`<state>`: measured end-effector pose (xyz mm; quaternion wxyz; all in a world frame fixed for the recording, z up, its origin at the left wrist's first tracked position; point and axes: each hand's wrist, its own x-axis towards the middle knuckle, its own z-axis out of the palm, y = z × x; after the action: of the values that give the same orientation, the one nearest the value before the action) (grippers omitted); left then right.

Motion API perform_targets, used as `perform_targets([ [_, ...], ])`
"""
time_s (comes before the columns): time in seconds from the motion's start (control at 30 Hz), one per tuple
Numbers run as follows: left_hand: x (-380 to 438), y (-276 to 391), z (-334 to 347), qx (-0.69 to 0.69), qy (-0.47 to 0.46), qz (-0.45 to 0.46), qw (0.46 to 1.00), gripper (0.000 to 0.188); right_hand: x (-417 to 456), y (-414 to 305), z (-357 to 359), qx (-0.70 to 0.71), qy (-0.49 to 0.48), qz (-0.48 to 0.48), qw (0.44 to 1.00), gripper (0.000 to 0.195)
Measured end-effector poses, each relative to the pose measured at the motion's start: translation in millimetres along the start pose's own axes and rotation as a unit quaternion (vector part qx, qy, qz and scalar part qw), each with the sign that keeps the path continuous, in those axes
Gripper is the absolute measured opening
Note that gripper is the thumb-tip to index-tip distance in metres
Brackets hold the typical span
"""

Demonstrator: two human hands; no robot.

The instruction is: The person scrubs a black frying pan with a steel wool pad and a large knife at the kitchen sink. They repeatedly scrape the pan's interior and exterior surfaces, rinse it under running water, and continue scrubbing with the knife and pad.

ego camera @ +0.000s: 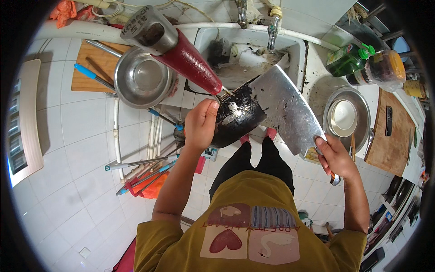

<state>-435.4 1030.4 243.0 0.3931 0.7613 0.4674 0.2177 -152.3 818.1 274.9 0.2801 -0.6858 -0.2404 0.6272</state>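
Observation:
A pan with a red handle [190, 57] and a metal handle end is tilted in front of the sink, its handle pointing up toward me. My left hand [200, 124] grips it at the edge near the handle's base. Its blackened surface [231, 119] looks crusted and has a pale bare patch [234, 110]. In my right hand [334, 154] is a broad metal cleaver [285, 108], held by the handle. Dark specks dot the blade, which overlaps the pan's right side; whether its edge touches the pan I cannot tell.
Beyond the pan is a white sink [248, 68] with debris under two taps [272, 34]. A steel bowl [144, 76] stands left by a wooden board [91, 68]. To the right are a green bottle [345, 59], a basin [365, 115] holding white bowls, and a cutting board [390, 136].

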Motion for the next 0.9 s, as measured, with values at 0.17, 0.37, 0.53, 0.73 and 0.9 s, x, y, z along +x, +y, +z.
perform_targets([
  [0.17,0,1,-2,-0.007,-0.017,-0.026,0.999,0.030,-1,-12,-2,-0.020,-0.038,0.048,0.998,0.041],
  [0.37,2,-8,-1,-0.008,0.001,-0.016,1.000,0.029,13,-2,17,0.158,-0.108,0.113,0.975,0.043],
  [0.53,4,-11,-1,-0.013,0.023,-0.009,1.000,0.028,29,9,34,0.228,-0.155,0.092,0.957,0.052],
  [0.73,8,-18,-4,-0.018,0.037,-0.015,0.999,0.029,33,8,25,0.223,-0.120,0.083,0.964,0.043],
  [0.9,10,-18,-6,-0.032,0.029,-0.021,0.999,0.029,19,2,-11,-0.019,0.015,0.000,1.000,0.035],
])
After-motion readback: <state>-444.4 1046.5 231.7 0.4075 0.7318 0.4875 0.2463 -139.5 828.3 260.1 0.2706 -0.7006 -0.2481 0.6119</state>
